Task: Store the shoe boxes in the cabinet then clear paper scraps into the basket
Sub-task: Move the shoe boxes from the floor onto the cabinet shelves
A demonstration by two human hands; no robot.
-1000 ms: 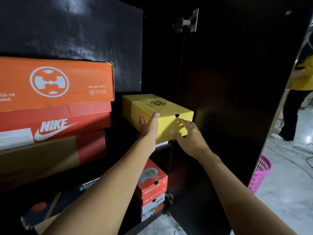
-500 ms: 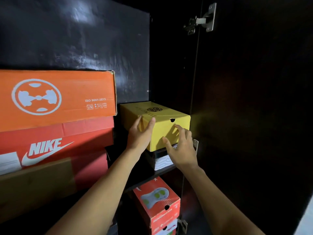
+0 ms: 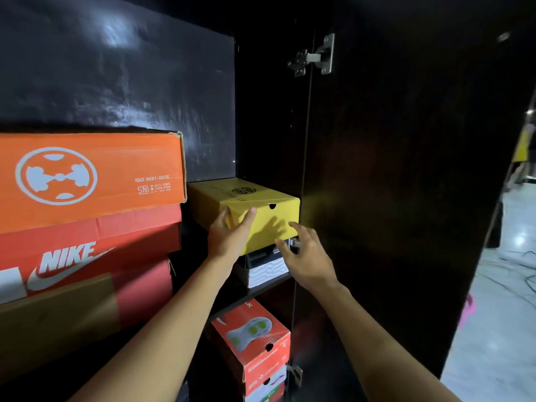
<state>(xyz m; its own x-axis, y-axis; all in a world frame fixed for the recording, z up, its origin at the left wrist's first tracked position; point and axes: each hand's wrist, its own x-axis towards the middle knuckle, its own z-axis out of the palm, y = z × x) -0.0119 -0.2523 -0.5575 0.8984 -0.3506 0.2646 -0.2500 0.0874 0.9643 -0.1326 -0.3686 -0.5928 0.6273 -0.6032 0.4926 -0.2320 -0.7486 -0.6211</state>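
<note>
Partly, left hand (image 3: 229,239) covers yellow box (image 3: 246,197) corner.

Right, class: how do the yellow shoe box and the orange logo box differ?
The yellow box shows its short end with a finger hole; the orange box shows a long side. The yellow box rests on a black-and-white box; the orange box on a red Nike box. The left hand touches the yellow box, not the orange box. Both are closed cardboard.

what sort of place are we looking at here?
Probably inside a dark shoe cabinet indoors: stacked shoe boxes on shelves, a metal door hinge, glossy pale floor beyond the open door.
</note>
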